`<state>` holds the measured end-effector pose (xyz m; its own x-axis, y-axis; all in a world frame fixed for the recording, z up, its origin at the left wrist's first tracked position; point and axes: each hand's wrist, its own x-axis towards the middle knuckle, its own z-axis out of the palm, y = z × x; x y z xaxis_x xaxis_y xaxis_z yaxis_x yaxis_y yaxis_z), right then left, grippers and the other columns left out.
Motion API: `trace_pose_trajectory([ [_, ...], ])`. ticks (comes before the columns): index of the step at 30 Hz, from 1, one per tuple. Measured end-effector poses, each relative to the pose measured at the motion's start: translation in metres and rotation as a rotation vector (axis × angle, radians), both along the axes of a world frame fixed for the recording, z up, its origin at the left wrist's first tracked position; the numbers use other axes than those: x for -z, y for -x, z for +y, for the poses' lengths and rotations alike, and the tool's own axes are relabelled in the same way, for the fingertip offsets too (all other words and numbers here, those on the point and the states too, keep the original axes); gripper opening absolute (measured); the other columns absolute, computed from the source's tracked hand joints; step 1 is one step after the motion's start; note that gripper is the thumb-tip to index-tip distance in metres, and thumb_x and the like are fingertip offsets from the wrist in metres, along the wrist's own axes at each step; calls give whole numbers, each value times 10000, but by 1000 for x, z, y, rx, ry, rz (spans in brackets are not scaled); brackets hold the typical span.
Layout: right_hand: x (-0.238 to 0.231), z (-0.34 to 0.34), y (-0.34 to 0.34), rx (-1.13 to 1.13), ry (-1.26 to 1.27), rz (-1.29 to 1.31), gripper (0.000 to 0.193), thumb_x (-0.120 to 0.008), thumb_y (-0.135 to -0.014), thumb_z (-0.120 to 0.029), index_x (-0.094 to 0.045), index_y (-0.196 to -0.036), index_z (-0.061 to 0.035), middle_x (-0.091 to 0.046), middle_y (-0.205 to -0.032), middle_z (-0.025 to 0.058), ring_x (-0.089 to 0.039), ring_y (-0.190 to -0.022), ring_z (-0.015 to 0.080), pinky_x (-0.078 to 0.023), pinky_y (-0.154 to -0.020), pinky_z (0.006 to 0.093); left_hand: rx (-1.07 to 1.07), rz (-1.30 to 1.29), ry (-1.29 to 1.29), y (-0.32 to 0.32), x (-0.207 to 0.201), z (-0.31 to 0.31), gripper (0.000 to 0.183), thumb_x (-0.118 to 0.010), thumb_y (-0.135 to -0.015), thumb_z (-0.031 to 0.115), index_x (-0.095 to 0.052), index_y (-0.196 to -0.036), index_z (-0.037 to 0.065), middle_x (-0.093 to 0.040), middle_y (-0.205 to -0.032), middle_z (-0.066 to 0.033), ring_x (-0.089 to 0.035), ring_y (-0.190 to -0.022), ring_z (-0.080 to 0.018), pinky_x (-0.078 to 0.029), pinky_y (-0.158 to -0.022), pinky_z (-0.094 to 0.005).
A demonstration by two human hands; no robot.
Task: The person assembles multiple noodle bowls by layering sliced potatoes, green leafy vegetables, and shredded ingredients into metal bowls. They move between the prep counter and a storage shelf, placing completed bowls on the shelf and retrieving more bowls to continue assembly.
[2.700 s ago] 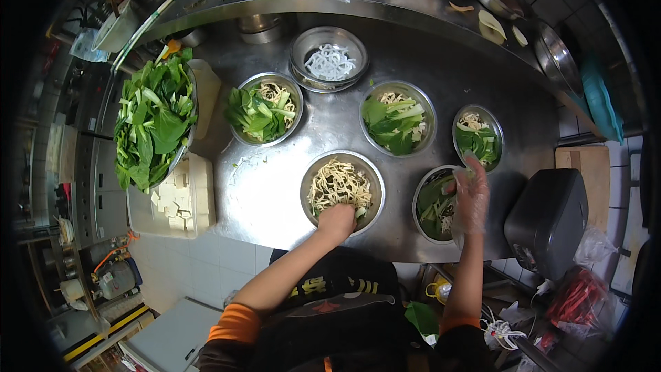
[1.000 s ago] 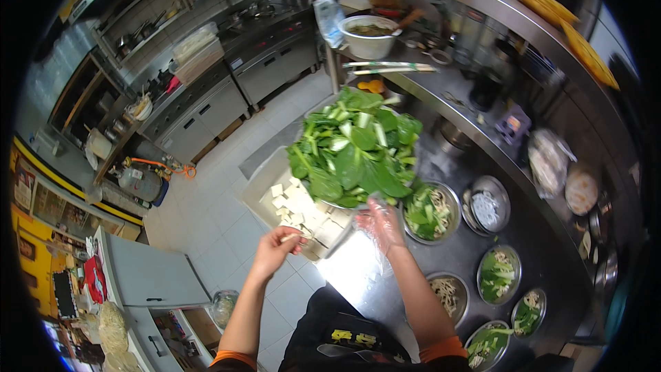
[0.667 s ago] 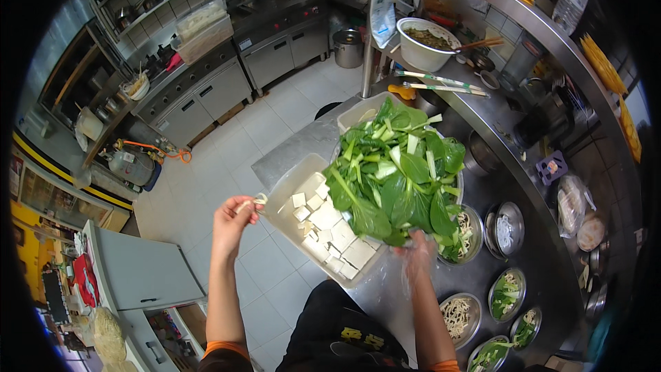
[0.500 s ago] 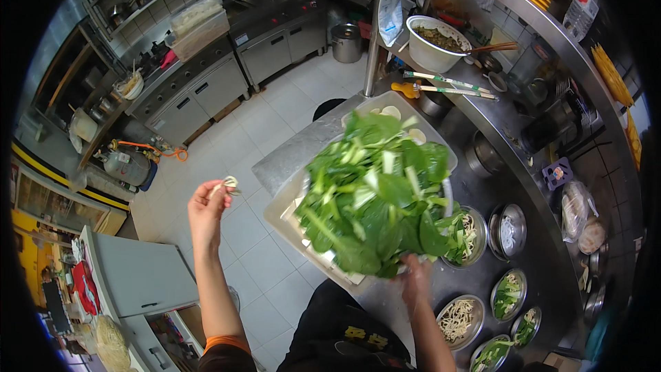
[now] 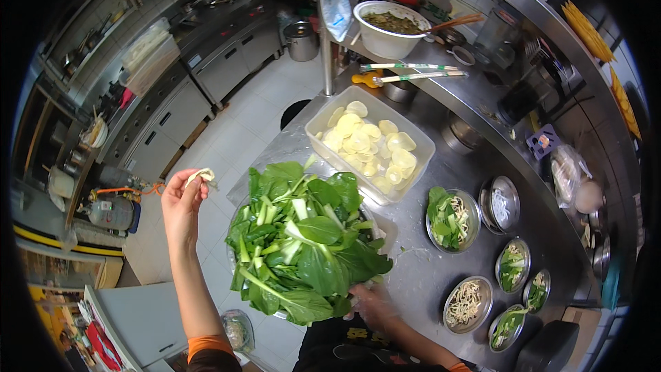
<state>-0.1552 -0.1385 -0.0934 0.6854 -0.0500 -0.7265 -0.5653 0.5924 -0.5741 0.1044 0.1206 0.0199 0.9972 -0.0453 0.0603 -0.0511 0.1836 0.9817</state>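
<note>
My left hand is raised at the left over the floor, thumb and fingers pinching a small, pale, curled strip. In front of me a round bowl is heaped with leafy greens with pale stalks; leaves hide most of its rim. My right hand, slightly blurred, grips this bowl at its near right edge, with the fingertips partly hidden under leaves. Beyond the greens, a clear plastic tub holds round pale-yellow slices.
Several metal bowls with noodles and greens, such as the noodle bowl, stand on the steel counter at right. A shelf above bears a white bowl of dark food and chopsticks. A gas cylinder stands at left.
The bowl of greens has moved left and toward me with my right hand, uncovering the tub of slices. My left hand still pinches the pale strip. The view has shifted.
</note>
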Motion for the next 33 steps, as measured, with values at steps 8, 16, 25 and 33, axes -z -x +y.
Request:
trace_pose_trajectory([
  [8,-20,-4,0,-9,17,67,283,-557,-854,-200,-580,-959,62,-630,-784,123,-597,-541,191,-499,-470,285,218,-9,-61,-34,-16,-71,129,-554,-891,37,-581,-1003,-22,-601,-837,-46,-526,-681,-72,-433,-614,-179],
  [16,-17,-15,-8,-151,-144,123,321,-602,-853,-205,-539,-1096,-6,-610,-929,110,-620,-677,205,-518,-472,311,324,27,-155,-68,-20,-112,129,-542,-876,5,-589,-992,-27,-643,-844,-69,-564,-690,-81,-475,-646,-205],
  [25,-20,-30,1,-191,-335,-138,381,-587,-891,-241,-492,-1176,-7,-603,-846,90,-618,-777,173,-538,-659,300,907,119,-438,-63,1,-240,107,-555,-870,-3,-607,-959,-31,-648,-823,-58,-580,-697,-85,-485,-662,-212],
  [33,-27,-111,91,-377,205,-392,434,-586,-898,-266,-501,-1243,-18,-627,-910,49,-592,-829,115,-485,-774,269,1330,196,-603,12,29,-334,130,-531,-864,-31,-603,-972,-23,-645,-805,-59,-596,-653,-85,-502,-597,-221],
])
